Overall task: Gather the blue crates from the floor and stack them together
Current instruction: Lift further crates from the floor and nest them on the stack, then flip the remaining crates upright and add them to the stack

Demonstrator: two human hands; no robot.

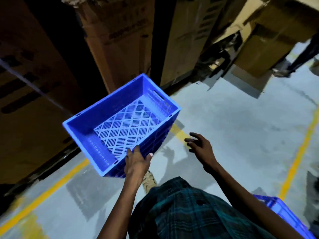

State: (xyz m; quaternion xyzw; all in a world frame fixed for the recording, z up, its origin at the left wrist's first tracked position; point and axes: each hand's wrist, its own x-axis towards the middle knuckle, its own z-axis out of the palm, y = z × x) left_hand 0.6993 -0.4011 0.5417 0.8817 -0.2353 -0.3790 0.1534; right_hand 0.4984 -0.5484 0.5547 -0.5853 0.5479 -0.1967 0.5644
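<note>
Head view: the left hand (pixel 138 161) clamps fingers and thumb over the near rim of a blue crate (pixel 120 125), carried tilted above the grey floor (pixel 233 118). Right of the crate, the right hand (pixel 200 145) hangs empty, fingers spread. Cardboard boxes (pixel 120 37) stand just behind the crate. A second blue crate (pixel 283 213) is cut off at lower right, behind the right arm.

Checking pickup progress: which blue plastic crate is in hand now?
The slotted-bottom blue plastic crate at centre, held off the floor by the left hand at its near rim. The other blue crate sits untouched at bottom right.
</note>
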